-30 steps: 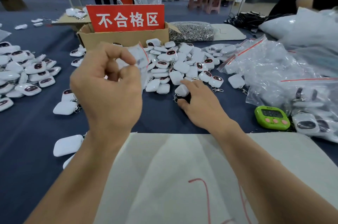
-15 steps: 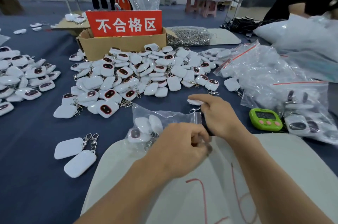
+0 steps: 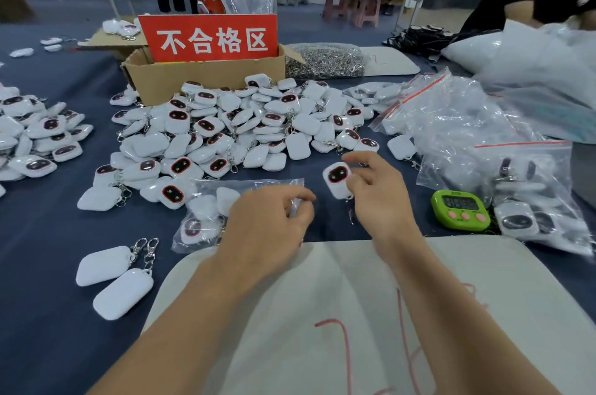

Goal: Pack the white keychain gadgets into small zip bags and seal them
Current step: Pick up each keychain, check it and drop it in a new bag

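Observation:
A small clear zip bag (image 3: 213, 214) lies on the blue table in front of me with several white gadgets inside. My left hand (image 3: 267, 227) pinches the bag's open right end with thumb and fingers. My right hand (image 3: 380, 198) holds one white keychain gadget (image 3: 337, 178) face up just to the right of the bag mouth, its metal clasp hanging below. A big heap of loose white gadgets (image 3: 245, 130) lies behind the bag.
A cardboard box (image 3: 200, 75) with a red sign stands behind the heap. Filled zip bags (image 3: 483, 143) pile at the right beside a green timer (image 3: 459, 209). Two gadgets (image 3: 113, 278) lie at the near left; more at the far left (image 3: 35, 136). White sheet (image 3: 354, 314) lies nearest me.
My left hand has brought the bag down from the air onto the table. My right hand picked a gadget from the heap, drew it toward the bag mouth and turned it face up.

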The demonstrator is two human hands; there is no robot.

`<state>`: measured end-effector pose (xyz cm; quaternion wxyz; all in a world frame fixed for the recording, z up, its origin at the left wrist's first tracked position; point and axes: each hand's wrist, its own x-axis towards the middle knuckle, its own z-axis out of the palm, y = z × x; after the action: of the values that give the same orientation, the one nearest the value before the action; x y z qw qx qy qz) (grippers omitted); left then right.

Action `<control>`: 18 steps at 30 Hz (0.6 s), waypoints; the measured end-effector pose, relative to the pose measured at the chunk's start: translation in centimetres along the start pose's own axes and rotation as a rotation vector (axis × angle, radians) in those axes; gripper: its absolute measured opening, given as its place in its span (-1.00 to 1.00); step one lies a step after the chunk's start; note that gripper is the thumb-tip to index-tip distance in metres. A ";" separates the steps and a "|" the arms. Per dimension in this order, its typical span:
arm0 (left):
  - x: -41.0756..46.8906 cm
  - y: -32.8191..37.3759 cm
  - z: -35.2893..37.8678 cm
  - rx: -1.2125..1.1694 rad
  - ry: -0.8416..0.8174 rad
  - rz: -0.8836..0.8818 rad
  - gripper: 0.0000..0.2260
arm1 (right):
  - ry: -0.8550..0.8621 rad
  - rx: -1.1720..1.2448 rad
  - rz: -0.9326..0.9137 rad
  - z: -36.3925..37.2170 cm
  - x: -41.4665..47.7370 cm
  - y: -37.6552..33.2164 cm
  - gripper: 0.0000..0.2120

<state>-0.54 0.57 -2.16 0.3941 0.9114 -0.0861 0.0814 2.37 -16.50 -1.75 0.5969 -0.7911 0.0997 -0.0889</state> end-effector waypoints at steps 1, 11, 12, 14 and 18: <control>-0.1 0.2 0.1 -0.026 0.084 0.011 -0.79 | -0.044 0.228 0.085 0.3 -0.4 -0.4 -0.69; 1.3 0.2 0.0 -0.519 0.128 -0.104 -0.79 | -0.313 0.575 0.180 0.9 -1.8 -1.3 -0.81; 1.4 0.1 0.0 -0.546 0.117 -0.119 -0.76 | -0.332 0.584 0.194 0.8 -1.8 -1.3 -0.81; 1.6 0.0 0.0 -0.573 0.100 -0.125 -0.74 | -0.350 0.556 0.203 0.6 -1.7 -1.5 -0.80; 1.5 0.2 0.1 -0.606 0.093 -0.102 -0.77 | -0.239 0.405 0.156 0.6 -1.6 -1.5 -0.78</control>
<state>0.88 0.22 -1.72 0.6551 0.7507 -0.0427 0.0737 1.04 -15.14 -0.47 0.7560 -0.6501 0.0690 0.0336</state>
